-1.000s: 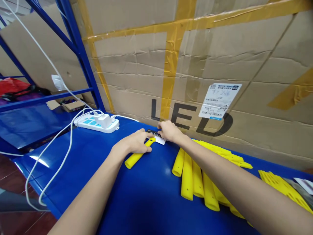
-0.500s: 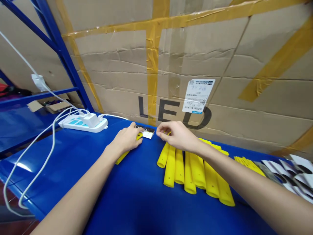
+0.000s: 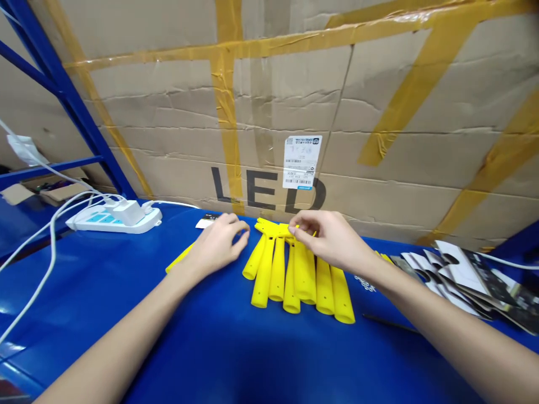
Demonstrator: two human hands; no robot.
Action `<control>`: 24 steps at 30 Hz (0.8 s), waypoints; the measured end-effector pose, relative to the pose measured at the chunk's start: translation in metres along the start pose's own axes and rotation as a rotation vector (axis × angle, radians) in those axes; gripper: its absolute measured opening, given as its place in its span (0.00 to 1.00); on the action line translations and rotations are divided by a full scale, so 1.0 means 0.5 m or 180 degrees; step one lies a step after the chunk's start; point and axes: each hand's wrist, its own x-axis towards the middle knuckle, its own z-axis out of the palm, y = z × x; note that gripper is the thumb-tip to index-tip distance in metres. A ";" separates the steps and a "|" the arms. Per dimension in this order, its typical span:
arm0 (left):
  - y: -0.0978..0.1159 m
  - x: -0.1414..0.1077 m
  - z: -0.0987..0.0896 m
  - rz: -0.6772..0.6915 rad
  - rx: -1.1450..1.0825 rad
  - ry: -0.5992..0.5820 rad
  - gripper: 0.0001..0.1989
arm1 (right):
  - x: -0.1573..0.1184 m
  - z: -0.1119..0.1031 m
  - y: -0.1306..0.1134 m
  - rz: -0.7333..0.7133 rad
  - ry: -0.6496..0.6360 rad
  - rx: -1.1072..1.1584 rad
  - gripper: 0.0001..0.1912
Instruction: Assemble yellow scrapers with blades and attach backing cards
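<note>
My left hand (image 3: 221, 241) is open above the blue tabletop, its thumb and fingers curved apart with nothing visible between them. Beside its wrist, partly covered, lies a single yellow tube-shaped piece (image 3: 179, 259). A small black-and-white card (image 3: 206, 220) sits just behind that hand. My right hand (image 3: 330, 238) is closed in a pinch at the top end of a yellow plastic handle (image 3: 304, 275) in the row. Several more such handles (image 3: 264, 275) lie side by side, hollow ends toward me and flat, wider heads at the back. The right hand hides some of their heads.
A white power strip (image 3: 113, 217) with cables stands at the left. Behind the blue table (image 3: 202, 336) rises a large taped cardboard box (image 3: 168, 123). Printed cards (image 3: 467, 275), small metal rings (image 3: 365, 283) and a thin dark rod (image 3: 389, 324) lie at the right.
My view has turned right. The left hand has let go of the single yellow piece and moved toward the row. The right hand has shifted right along the handles' heads.
</note>
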 end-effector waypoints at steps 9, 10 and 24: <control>0.083 0.015 0.045 -0.0194 -0.0892 0.0043 0.12 | -0.036 0.004 0.027 0.0869 -0.0149 -0.0588 0.18; 0.081 0.017 0.049 -0.0205 -0.0964 0.0041 0.12 | -0.035 0.013 0.024 0.0815 -0.0256 -0.0722 0.18; 0.125 0.014 0.051 -0.0155 -0.0915 0.0621 0.16 | -0.075 -0.051 0.001 0.0372 0.0424 -0.0351 0.11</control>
